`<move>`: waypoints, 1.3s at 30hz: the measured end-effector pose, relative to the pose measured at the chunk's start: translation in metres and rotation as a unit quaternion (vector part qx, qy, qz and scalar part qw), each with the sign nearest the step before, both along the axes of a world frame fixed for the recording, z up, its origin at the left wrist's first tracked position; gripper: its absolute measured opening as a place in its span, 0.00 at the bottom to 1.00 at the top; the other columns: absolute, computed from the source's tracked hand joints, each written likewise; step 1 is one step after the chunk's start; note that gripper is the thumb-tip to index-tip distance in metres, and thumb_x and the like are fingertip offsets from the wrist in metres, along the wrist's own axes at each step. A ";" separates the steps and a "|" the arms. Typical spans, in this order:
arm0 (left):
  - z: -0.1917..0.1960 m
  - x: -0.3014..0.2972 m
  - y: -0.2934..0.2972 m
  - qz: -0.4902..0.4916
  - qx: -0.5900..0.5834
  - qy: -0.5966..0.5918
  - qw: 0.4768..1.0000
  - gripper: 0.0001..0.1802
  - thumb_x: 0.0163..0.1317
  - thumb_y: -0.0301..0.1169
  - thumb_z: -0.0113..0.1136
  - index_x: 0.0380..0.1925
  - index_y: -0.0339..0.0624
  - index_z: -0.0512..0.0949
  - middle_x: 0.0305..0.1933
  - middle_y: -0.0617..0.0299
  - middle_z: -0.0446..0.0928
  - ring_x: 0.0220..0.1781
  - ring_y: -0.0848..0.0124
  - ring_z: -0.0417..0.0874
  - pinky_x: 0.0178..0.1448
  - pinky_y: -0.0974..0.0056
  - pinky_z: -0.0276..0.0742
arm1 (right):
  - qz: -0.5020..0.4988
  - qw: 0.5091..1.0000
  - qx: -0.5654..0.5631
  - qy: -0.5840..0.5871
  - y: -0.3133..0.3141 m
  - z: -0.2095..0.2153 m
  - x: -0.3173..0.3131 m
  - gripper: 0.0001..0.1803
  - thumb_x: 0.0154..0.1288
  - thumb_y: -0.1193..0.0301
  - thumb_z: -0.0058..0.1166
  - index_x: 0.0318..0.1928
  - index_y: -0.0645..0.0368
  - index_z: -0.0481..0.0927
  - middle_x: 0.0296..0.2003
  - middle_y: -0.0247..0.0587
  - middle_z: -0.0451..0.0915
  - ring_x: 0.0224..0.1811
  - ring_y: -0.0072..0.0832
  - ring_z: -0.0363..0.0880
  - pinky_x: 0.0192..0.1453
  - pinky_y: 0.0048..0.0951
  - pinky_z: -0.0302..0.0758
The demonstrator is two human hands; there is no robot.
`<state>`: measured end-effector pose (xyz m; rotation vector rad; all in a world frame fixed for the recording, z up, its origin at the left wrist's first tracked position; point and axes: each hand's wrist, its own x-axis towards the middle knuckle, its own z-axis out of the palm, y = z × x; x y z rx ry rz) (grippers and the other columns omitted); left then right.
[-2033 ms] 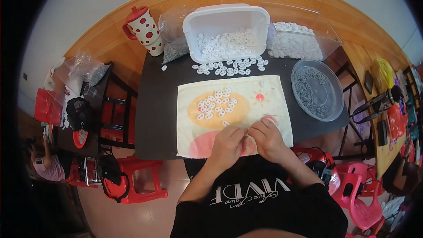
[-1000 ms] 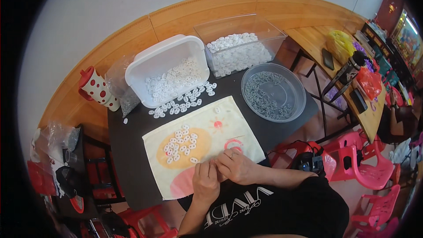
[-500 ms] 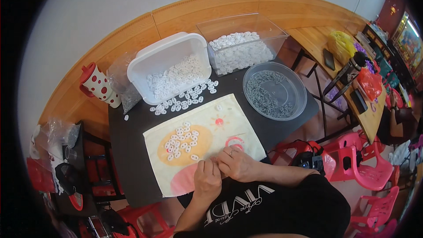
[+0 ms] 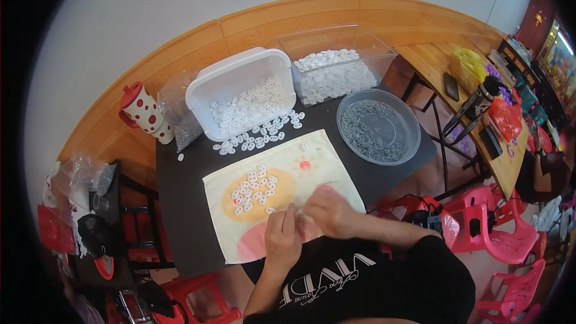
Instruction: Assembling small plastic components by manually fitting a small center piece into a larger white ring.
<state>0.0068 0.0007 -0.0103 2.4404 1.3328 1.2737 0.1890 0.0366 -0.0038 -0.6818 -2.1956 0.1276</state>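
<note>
My left hand (image 4: 282, 235) and my right hand (image 4: 327, 210) meet fingertip to fingertip over the near edge of a pale yellow cloth (image 4: 324, 165) on a dark table (image 4: 180, 204). Both pinch something small and white between them; what it is cannot be made out. A cluster of small white ring-shaped pieces (image 4: 253, 188) lies on the cloth's orange patch, just beyond my left hand.
More white pieces (image 4: 259, 137) lie loose behind the cloth. A white tub (image 4: 204, 87) and a clear bin (image 4: 372, 48) hold more. A round clear tray (image 4: 408, 117) of grey bits sits right. A red-spotted cup (image 4: 144, 111) stands far left. Pink chairs (image 4: 498, 234) crowd the right.
The view has swung and tilted, so the table now sits skewed. My hands stay together at the cloth's near edge, still working on a small piece.
</note>
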 end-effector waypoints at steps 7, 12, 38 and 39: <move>-0.002 0.001 0.001 0.015 -0.026 0.026 0.999 0.23 0.42 0.19 0.59 0.44 0.30 0.77 0.37 0.49 0.73 0.39 0.51 0.75 0.42 0.54 0.76 | -0.205 0.949 0.234 0.053 0.157 0.129 0.064 0.04 0.57 0.81 0.55 0.34 0.62 0.79 0.30 0.50 0.78 0.33 0.47 0.77 0.36 0.43 0.73; 0.007 -0.002 -0.002 0.018 -0.022 0.024 0.999 0.22 0.41 0.23 0.60 0.42 0.30 0.76 0.35 0.50 0.71 0.39 0.52 0.73 0.41 0.55 0.74 | -0.201 0.972 0.085 0.086 0.163 0.134 0.047 0.02 0.61 0.79 0.55 0.34 0.63 0.80 0.30 0.50 0.79 0.33 0.46 0.78 0.36 0.42 0.73; 0.024 -0.054 -0.015 0.200 -0.085 0.076 0.973 0.18 0.56 0.29 0.65 0.45 0.31 0.78 0.51 0.48 0.73 0.53 0.52 0.72 0.52 0.51 0.66 | 0.002 0.981 -0.143 -0.133 0.114 0.016 -0.041 0.08 0.55 0.77 0.61 0.38 0.60 0.83 0.33 0.43 0.77 0.42 0.41 0.76 0.48 0.40 0.74; 0.025 -0.054 -0.014 0.184 -0.063 0.042 0.980 0.18 0.55 0.27 0.65 0.46 0.32 0.79 0.50 0.48 0.74 0.52 0.51 0.73 0.52 0.51 0.68 | -0.011 0.981 -0.146 -0.125 0.113 0.016 -0.037 0.07 0.57 0.78 0.61 0.38 0.61 0.83 0.33 0.42 0.78 0.41 0.37 0.78 0.46 0.37 0.75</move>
